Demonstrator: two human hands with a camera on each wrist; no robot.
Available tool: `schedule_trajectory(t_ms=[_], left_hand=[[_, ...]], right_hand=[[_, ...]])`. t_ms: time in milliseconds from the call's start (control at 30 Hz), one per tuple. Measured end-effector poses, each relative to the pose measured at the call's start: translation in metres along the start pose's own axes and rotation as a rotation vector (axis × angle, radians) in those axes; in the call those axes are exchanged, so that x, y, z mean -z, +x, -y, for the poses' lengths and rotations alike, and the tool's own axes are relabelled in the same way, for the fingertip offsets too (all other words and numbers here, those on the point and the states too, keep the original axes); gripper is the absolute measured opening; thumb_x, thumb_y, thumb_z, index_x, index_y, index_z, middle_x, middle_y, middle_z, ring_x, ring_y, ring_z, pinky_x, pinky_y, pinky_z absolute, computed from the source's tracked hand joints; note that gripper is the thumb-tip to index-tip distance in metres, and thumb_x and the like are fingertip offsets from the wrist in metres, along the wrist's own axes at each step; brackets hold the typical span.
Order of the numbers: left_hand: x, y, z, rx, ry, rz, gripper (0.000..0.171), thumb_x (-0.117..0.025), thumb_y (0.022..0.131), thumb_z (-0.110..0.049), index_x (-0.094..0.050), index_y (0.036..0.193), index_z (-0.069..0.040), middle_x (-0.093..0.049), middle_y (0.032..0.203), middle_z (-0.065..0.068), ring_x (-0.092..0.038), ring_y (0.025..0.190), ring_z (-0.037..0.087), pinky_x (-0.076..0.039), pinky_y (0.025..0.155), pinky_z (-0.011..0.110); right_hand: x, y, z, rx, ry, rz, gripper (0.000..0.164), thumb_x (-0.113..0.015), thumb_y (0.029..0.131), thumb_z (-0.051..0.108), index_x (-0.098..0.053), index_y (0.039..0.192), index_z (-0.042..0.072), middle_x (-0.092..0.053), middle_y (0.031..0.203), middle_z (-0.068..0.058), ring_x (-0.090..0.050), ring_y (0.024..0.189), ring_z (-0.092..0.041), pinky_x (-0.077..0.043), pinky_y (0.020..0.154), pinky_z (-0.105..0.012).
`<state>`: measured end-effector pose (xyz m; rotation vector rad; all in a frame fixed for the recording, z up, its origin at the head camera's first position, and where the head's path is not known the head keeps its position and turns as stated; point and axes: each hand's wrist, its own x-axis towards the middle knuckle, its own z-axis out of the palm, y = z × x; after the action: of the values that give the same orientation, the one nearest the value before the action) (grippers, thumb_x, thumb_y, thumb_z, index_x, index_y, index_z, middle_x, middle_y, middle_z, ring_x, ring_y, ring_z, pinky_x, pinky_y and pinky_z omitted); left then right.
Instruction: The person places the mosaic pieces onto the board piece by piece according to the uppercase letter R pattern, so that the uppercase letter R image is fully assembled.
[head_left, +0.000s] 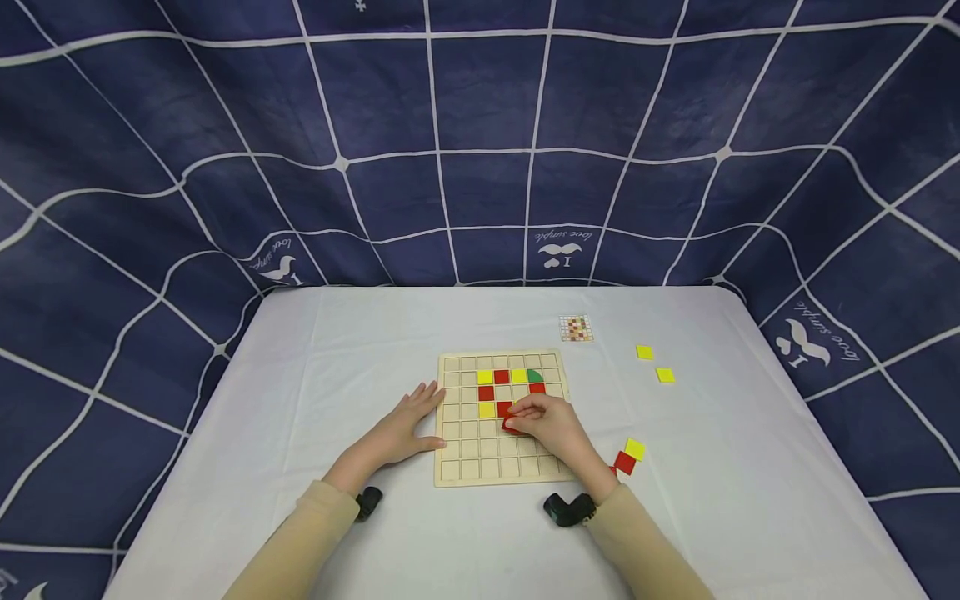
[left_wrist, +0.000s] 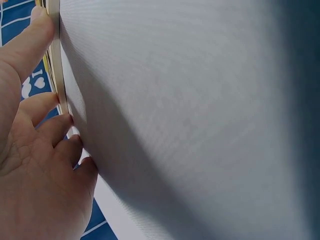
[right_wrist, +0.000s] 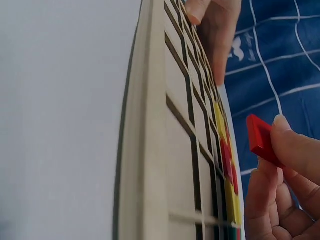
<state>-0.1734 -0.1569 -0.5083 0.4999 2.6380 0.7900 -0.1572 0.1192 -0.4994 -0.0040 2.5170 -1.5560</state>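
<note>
A wooden grid board (head_left: pixel 468 471) lies on the table with yellow, red and green tiles set in several of its upper squares. My right hand (head_left: pixel 555 427) is over the board's right half, pinching a red square tile (right_wrist: pixel 261 140) between thumb and fingers. In the right wrist view that tile is tilted and raised off the grid. My left hand (head_left: pixel 405 425) rests at the board's left edge, fingers spread and straight. Thumb and fingertips touch that edge in the left wrist view. A green quarter-round tile (head_left: pixel 535 376) sits at the upper right of the pattern.
Beyond the board lies a small pattern card (head_left: pixel 576 328). Two loose yellow tiles (head_left: pixel 645 352) are at the far right. Nearer, by my right wrist, a yellow tile (head_left: pixel 634 449) lies against a red tile (head_left: pixel 625 462), with another red piece partly hidden by the arm.
</note>
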Motion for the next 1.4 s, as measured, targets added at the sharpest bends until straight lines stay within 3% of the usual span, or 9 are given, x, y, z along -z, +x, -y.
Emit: schedule_trajectory(t_ms=[133,367,833,1067,1400], left_hand=[[0.000,0.000,0.000,-0.003,0.002,0.004,0.090,-0.077,0.084,-0.036,-0.030,0.155,-0.009,-0.017,0.165,0.011,-0.008,0.154,0.031,-0.012,0.125,0.050],[0.000,0.000,0.000,-0.003,-0.004,0.010,0.089,-0.077,0.084,-0.035,-0.030,0.155,-0.009,-0.017,0.165,0.010,-0.008,0.154,0.031,-0.012,0.125,0.051],[0.002,0.000,0.000,-0.011,-0.007,0.014,0.089,-0.077,0.084,-0.035,-0.030,0.155,-0.008,-0.016,0.165,0.011,-0.007,0.154,0.031,-0.011,0.126,0.050],[0.001,0.000,0.000,-0.007,-0.006,0.012,0.090,-0.077,0.084,-0.037,-0.030,0.155,-0.010,-0.016,0.165,0.010,-0.007,0.154,0.031,-0.011,0.125,0.050],[0.002,-0.001,-0.003,0.003,-0.008,0.008,0.090,-0.078,0.083,-0.035,-0.030,0.155,-0.009,-0.017,0.165,0.010,-0.007,0.154,0.031,-0.011,0.126,0.050]], right_hand=[[-0.012,0.003,0.004,0.026,-0.005,0.028,0.014,-0.081,0.081,0.015,-0.075,0.093,0.012,-0.074,0.082,0.002,-0.067,0.073,-0.008,-0.055,0.068,-0.021],[-0.026,0.006,0.005,0.106,-0.113,0.052,0.009,-0.077,0.085,0.013,-0.075,0.094,0.013,-0.073,0.081,0.003,-0.064,0.070,-0.006,-0.054,0.064,-0.021],[-0.031,0.005,0.011,0.186,-0.269,0.038,0.005,-0.076,0.087,0.013,-0.077,0.089,0.017,-0.065,0.089,0.004,-0.059,0.075,-0.005,-0.051,0.067,-0.018],[-0.033,0.005,0.011,0.245,-0.316,0.016,0.004,-0.078,0.084,0.009,-0.076,0.084,0.012,-0.058,0.083,0.003,-0.054,0.071,-0.006,-0.047,0.062,-0.015],[-0.028,0.002,0.014,0.203,-0.299,0.028,0.005,-0.076,0.086,0.013,-0.074,0.090,0.012,-0.059,0.083,0.004,-0.055,0.071,-0.005,-0.048,0.063,-0.016]])
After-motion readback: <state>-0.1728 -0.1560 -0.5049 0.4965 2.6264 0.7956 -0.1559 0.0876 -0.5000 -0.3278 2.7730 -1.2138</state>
